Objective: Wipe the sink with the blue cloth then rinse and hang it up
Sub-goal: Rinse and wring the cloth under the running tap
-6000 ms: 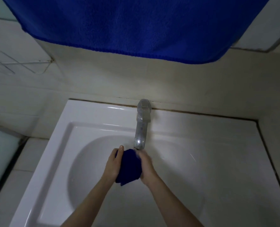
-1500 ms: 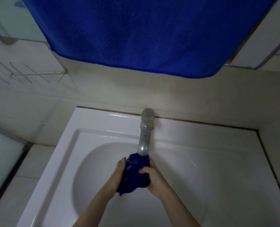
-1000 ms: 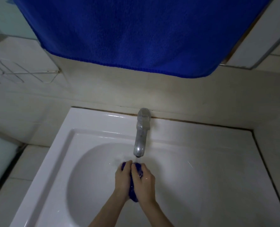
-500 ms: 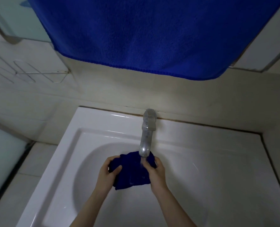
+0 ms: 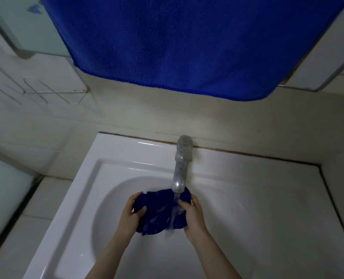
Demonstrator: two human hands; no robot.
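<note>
Rinsing underway at lower centre: left hand (image 5: 131, 214) and right hand (image 5: 193, 214) pinch the cloth (image 5: 159, 212) under the tap (image 5: 180, 168) stream over the sink (image 5: 114, 158); wringing, hanging remain.

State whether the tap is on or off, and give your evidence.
On: a stream of water falls from the tap onto the blue cloth.

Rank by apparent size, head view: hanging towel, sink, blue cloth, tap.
1. sink and hanging towel: comparable, both cropped, and the towel is nearer the camera, so not ranked.
2. blue cloth
3. tap
</note>
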